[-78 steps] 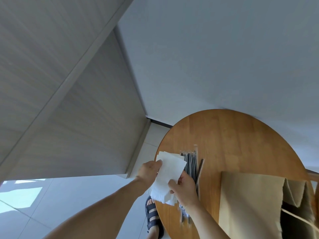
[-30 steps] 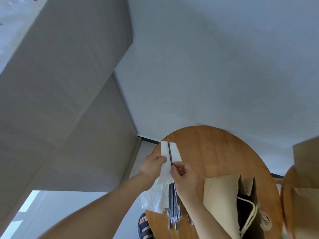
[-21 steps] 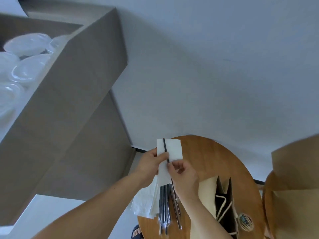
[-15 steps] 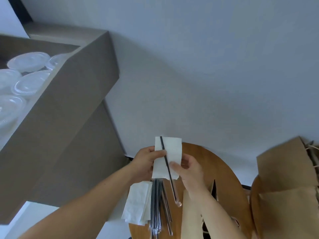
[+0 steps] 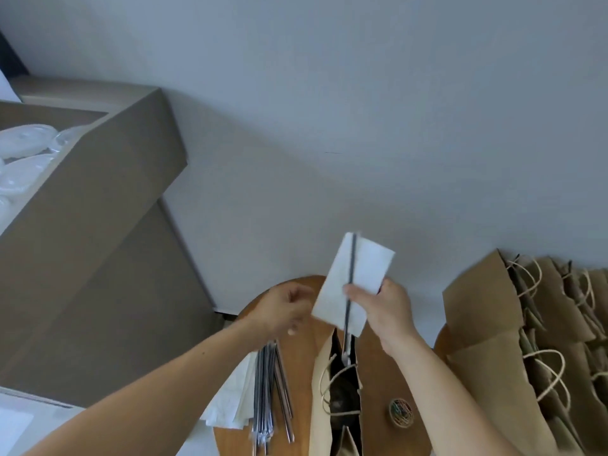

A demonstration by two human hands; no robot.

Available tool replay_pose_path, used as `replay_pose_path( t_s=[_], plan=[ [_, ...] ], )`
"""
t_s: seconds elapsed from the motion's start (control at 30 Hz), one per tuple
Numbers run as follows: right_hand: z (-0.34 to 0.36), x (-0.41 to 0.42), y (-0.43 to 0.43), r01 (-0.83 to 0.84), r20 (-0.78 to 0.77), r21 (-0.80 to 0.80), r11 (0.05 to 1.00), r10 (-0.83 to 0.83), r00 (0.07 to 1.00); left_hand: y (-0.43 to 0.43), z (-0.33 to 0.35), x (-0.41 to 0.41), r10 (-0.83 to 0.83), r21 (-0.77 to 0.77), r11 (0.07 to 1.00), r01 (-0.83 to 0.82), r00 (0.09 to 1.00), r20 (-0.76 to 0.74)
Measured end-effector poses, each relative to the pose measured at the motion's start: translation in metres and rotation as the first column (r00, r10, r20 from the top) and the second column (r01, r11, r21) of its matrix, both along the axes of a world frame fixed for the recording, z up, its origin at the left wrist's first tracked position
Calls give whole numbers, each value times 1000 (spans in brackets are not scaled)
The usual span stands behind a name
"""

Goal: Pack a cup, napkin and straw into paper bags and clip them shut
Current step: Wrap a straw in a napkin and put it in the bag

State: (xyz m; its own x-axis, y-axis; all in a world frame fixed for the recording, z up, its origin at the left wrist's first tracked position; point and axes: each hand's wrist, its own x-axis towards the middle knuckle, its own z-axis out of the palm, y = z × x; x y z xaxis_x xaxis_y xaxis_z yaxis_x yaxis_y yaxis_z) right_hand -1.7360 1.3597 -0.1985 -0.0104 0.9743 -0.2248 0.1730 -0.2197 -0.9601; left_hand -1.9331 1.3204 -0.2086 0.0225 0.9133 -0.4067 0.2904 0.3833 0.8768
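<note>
The grey cabinet (image 5: 115, 192) at the left holds clear plastic lids (image 5: 23, 149) on its top shelf. A row of paper bags (image 5: 487, 307) stands at the right, handles up, with dark tips poking from some. On the round table (image 5: 378, 373), 1 open paper bag (image 5: 317, 429) stands with something dark inside that I cannot identify.

The right hand (image 5: 385, 311) pinches a white napkin (image 5: 358, 274) and 1 dark straw (image 5: 350, 291) together above that bag; the straw's lower end reaches into the bag's mouth. The left hand (image 5: 283, 311), blurred, hangs loosely curled just beside the napkin and holds nothing.

Spare napkins (image 5: 230, 406) overhang the table's left edge beside a bundle of straws (image 5: 269, 383). Bare wood separates the bag from a small tub of coloured clips (image 5: 400, 412).
</note>
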Motion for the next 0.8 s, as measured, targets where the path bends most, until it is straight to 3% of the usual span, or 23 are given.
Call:
replay_pose_path(
  t_s=[0.07,0.13,0.2,0.3,0.43,0.6,0.7,0.8],
  plan=[
    [0,11,10,167,28,67,984,-169,985,-18,-25,6,-264,-114,964,242,924,-276],
    [-7,14,16,221,82,123,968,-232,969,-37,-50,15,-488,-277,864,421,837,-247],
    [-17,7,15,202,144,152,967,-224,964,-53,-70,29,-561,-386,794,469,809,-172],
    [-38,-9,1,101,247,115,988,-127,961,-65,-88,52,-490,-421,833,360,832,-259],
    [-62,-13,-30,24,418,31,999,-34,908,-67,-92,62,-264,-348,930,114,869,-419],
    [-62,-1,-48,-148,581,-221,964,252,774,-63,-97,50,-175,-343,934,96,963,-207],
    [-56,7,-50,-290,633,-353,890,455,627,-65,-103,45,-126,-365,927,81,987,-101],
    [-52,12,-53,-270,743,-400,876,482,465,-63,-103,44,-28,-411,912,-3,997,-69]
  ],
)
